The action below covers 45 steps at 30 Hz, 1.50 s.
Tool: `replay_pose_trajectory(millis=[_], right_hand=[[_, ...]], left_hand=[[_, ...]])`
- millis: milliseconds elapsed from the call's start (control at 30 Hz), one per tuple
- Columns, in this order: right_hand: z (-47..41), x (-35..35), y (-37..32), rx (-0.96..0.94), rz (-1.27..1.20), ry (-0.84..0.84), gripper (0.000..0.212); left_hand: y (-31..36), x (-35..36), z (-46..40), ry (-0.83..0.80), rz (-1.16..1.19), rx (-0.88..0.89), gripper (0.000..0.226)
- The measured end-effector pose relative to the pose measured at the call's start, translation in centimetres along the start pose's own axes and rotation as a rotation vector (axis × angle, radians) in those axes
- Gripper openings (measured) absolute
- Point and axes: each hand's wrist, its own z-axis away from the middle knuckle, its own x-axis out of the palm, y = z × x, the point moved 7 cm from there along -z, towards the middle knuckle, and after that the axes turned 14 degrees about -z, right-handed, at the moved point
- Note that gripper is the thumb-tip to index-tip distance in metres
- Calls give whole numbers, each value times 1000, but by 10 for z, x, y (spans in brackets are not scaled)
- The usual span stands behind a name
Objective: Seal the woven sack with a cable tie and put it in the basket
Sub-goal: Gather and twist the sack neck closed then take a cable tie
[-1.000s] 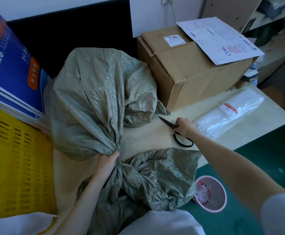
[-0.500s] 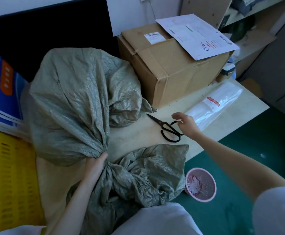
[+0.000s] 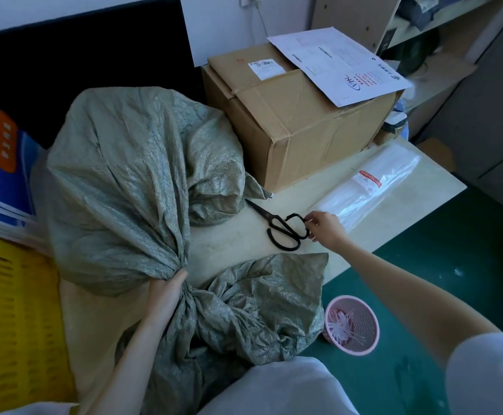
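Down on the pale table (image 3: 232, 238), a grey-green woven sack (image 3: 130, 181) lay bulging, its gathered neck pointing toward the person and its long axis running from the far wall back to the near table edge. The left hand (image 3: 166, 292) was clamped around that twisted neck, with the loose mouth of the sack spilling out below it. The right hand (image 3: 325, 226), well apart from the left, pinched the handle loop of black scissors (image 3: 283, 227) lying flat on the table, blades pointing away and to the left. No cable tie could be made out on the neck. Probably the neck should be kept squeezed tight while the tie goes on. A yellow basket (image 3: 13, 319) waited at the left.
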Motion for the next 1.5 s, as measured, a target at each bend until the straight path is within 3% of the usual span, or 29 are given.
replay_pose_trajectory(millis=[67,200,267,433,533,833,1033,1300,1400,1500], right_hand=[[0,-5,-2,-60,170,21,28],[5,-14,5,-184,875,30,38],[9,-14,5,-215,1063,24,40],[9,-21,-3,-184,1301,46,47],[4,-23,-2,-140,1350,12,51],[-5,-6,-12,-330,1628,-89,15],[-2,-1,-19,-346,1639,-125,26],[-1,-5,-26,-381,1554,-33,17],[5,1,-36,-519,1358,66,21],[5,0,-43,-399,985,106,27]], left_hand=[[0,1,1,-8,19,0,27],[2,0,2,-10,13,24,16],[4,0,3,-8,4,44,13],[0,0,-1,-10,-8,28,30],[-4,0,-3,-17,-21,14,27],[-6,0,-3,-23,-32,12,29],[-8,0,-4,-18,-11,-1,26],[-9,0,-4,-6,11,-19,41],[-8,0,-2,-9,-24,-18,38],[-8,0,-2,-4,-26,-20,39]])
